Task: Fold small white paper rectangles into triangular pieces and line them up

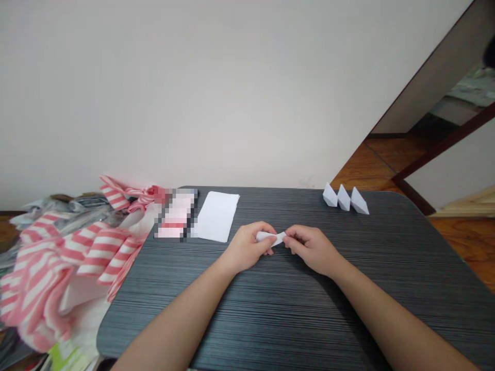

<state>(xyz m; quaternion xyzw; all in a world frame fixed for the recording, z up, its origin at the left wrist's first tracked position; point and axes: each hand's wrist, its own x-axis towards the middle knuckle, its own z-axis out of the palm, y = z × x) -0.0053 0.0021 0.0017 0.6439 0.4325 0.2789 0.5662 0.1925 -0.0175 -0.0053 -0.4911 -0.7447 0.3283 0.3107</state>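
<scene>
A small folded white paper (279, 239) is held between my two hands above the dark table (247, 319). My left hand (249, 246) is closed around its left part, the thumb pressed on top. At its right end, my right hand (311, 248) pinches the paper between thumb and fingertips. Parts of the paper are hidden by my fingers. Three folded white paper shapes with pointed tips, a left one (330, 196), a middle one (343, 198) and a right one (359, 201), stand in a row at the table's back right.
A stack of white paper sheets (217, 216) lies at the back left, beside a pixelated, blurred-out item (176, 214). Red-and-white striped cloth (96, 250) is heaped left of the table. A pale wall (232, 93) rises behind, with wooden floor (371, 162) at the right.
</scene>
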